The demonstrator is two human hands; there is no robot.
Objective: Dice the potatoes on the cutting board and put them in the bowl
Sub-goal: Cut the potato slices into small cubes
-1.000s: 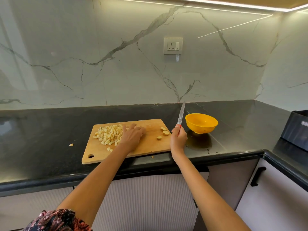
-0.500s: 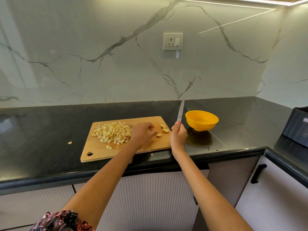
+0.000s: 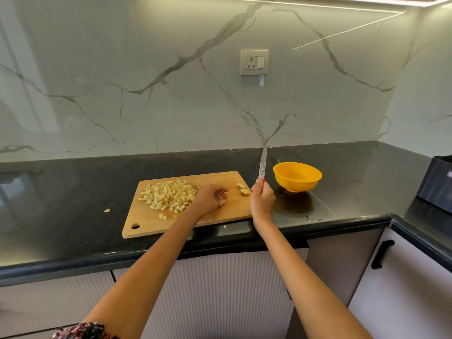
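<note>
Black counter, board [image 3: 146, 223]: slices [image 3: 243, 189] between hands; left hand [image 3: 211, 198] curled on a piece, nearer; right hand [image 3: 262, 200] grips knife [image 3: 263, 165], tip up.

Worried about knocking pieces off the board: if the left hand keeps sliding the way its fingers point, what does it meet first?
Probably the two potato slices just beyond the left hand; depth is uncertain.

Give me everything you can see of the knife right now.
The knife has a long, narrow, silvery blade and a red handle, of which only a sliver shows above the fist. The right hand grips the handle and holds it nearly upright, tip up and leaning slightly away, off the cutting board, between the board's right end and the yellow bowl. Nothing else touches it.
</note>
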